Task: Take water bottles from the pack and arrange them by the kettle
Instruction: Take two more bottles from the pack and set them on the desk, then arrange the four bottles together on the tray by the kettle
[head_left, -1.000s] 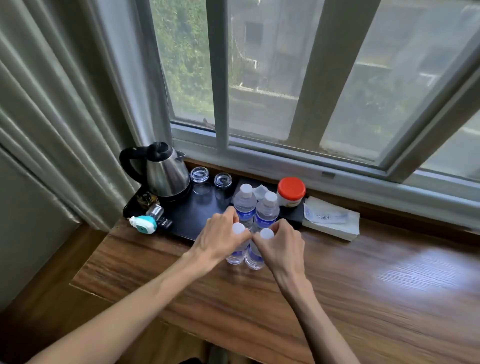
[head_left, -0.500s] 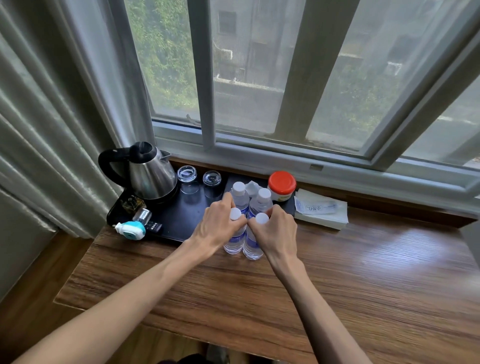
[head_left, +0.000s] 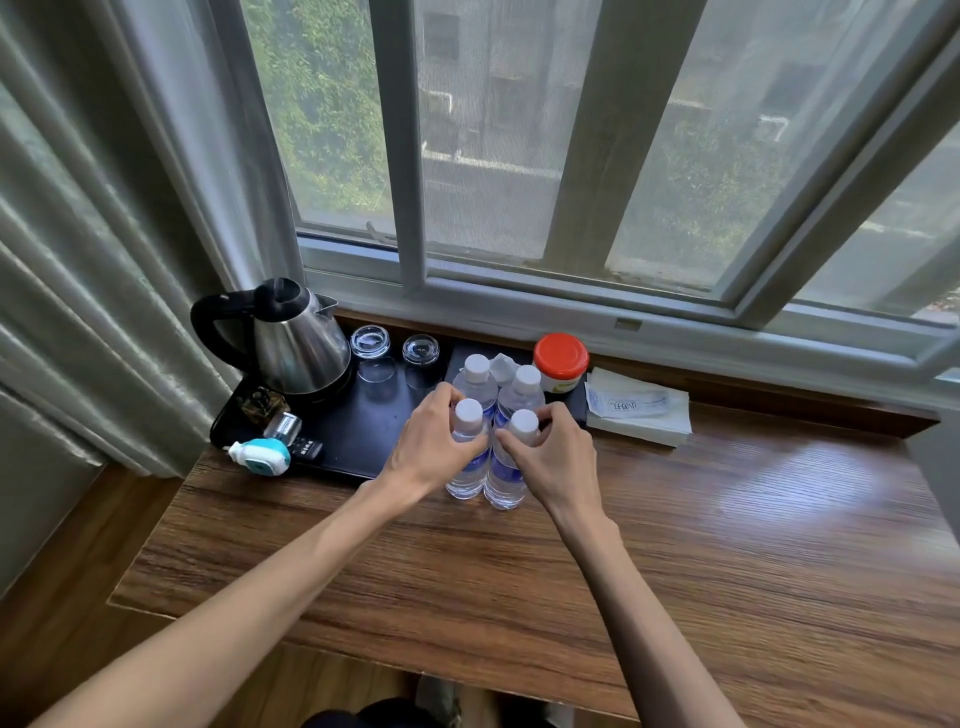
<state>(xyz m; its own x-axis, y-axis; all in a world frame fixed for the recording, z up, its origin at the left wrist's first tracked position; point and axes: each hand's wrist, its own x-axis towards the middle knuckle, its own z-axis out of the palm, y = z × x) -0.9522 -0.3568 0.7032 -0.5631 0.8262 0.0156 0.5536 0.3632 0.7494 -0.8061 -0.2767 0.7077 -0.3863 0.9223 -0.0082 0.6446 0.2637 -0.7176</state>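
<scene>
Four capped water bottles (head_left: 493, 415) stand upright in a tight two-by-two cluster at the right edge of the black tray (head_left: 358, 431), beside the kettle (head_left: 296, 343). The left hand (head_left: 434, 449) and right hand (head_left: 558, 460) each wrap a front bottle. No pack is in view; judging by this, only final straightening remains.

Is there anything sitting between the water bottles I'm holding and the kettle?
Yes. Two upturned glasses stand on the black tray between the kettle and the bottles held by the left hand and right hand.
</scene>
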